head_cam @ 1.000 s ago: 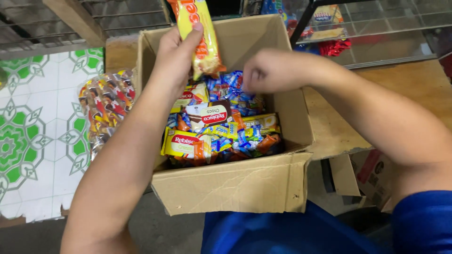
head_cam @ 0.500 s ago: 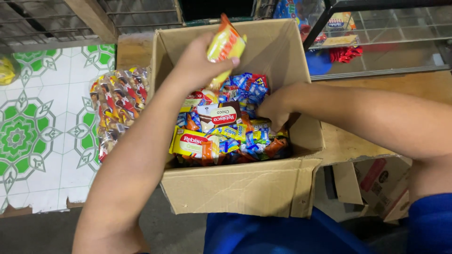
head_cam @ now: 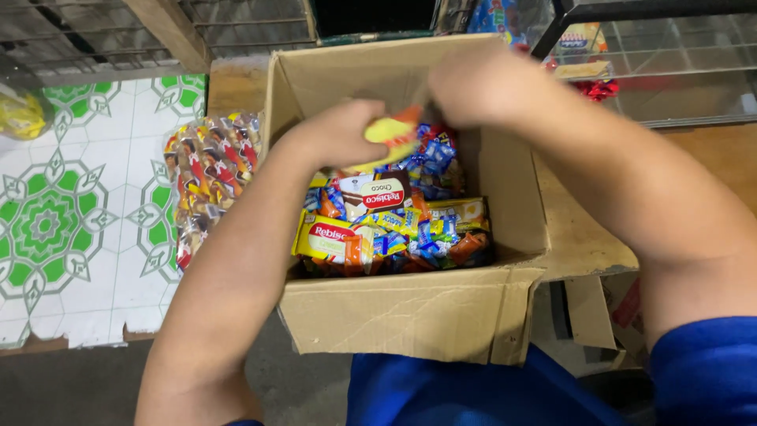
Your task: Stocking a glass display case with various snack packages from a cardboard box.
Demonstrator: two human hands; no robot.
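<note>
A yellow and orange snack packet [head_cam: 392,136] is held over the open cardboard box [head_cam: 410,315], above the far half of the snacks packed inside. The left hand [head_cam: 339,134] is closed around the packet's near-left end, fingers curled over it, so that only its right part is seen past the knuckles. The right hand [head_cam: 473,83] is raised just beyond the packet's far-right end, close to the box's back wall; whether its fingers are pinching the packet or merely closed beside it cannot be told, since the frame is blurred there and the fingertips are hidden. The packet's long axis is seen to run from lower left to upper right, tilted, between the 2 hands, so the left hand is the one clearly on it and the right is at its other end. Below, the box is filled with wrapped biscuit packs [head_cam: 371,229] in red, yellow and blue, lying flat. Outside the box, on its left, a clear bag of wrapped sweets [head_cam: 206,177] rests on the green patterned tile floor [head_cam: 55,221].
</note>
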